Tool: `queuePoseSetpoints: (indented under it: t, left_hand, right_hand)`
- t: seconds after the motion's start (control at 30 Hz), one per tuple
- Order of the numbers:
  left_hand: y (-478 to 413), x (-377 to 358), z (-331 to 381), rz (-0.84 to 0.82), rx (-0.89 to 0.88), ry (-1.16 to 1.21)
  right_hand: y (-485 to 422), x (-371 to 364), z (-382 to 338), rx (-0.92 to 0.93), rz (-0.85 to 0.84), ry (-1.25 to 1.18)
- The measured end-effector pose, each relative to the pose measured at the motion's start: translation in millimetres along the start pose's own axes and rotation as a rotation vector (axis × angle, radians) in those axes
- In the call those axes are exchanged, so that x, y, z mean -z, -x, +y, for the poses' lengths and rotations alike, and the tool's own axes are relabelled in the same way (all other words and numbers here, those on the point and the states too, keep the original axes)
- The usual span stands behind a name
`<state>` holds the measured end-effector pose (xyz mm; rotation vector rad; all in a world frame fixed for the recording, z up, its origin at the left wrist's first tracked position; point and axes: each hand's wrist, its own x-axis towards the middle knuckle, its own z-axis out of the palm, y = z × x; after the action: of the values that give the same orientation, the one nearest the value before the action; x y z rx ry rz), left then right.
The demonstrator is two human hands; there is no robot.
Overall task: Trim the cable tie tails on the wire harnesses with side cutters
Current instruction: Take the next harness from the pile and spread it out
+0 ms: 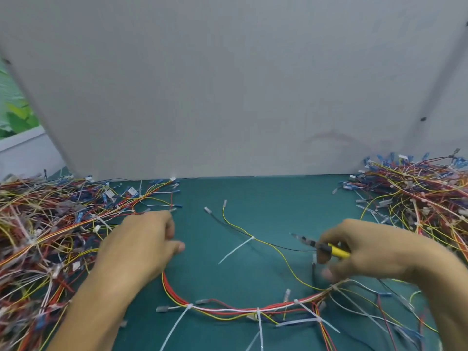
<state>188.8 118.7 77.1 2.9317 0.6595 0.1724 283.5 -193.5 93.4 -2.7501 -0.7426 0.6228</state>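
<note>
Tie tails (235, 250) stick out uncut; right hand (367, 252) grips cutters (320, 246), left hand (141, 244) curls (hold unclear); a hasty snip could nick harness (228, 309) wires.

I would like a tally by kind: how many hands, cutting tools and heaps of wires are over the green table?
Hands: 2, left hand and right hand
Tools: 1, side cutters
Wire heaps: 2, left heap and right heap
Total: 5

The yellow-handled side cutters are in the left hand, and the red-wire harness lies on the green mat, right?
Wrong hand: the head view shows the yellow-handled side cutters in the right hand. The red-wire harness does lie on the green mat.
</note>
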Motion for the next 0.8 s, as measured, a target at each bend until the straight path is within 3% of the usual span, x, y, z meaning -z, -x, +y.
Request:
queuePoseSetpoints:
  t: [0.13,0.23,0.33,0.53,0.63,0.8]
  left_hand:
    - [-20,-20,30,0.110,-0.400,0.074]
    - [-47,-47,49,0.057,-0.656,0.086]
    - [-62,-73,56,-0.053,-0.793,0.103]
    - [-63,-94,62,-0.088,-0.784,0.357]
    - [-56,-98,63,-0.083,-0.781,0.437]
    - [-51,-99,60,-0.172,-0.556,0.705]
  right_hand:
    - [-3,-1,3,-0.027,0.221,-0.187]
    - [-7,-2,1,-0.024,0.280,-0.286]
    - [-10,-4,4,-0.041,0.307,-0.317]
    - [-20,-14,7,-0.081,0.244,-0.234]
    - [-25,-17,7,-0.058,0.308,-0.175]
    - [-34,-24,0,0.055,0.371,-0.077]
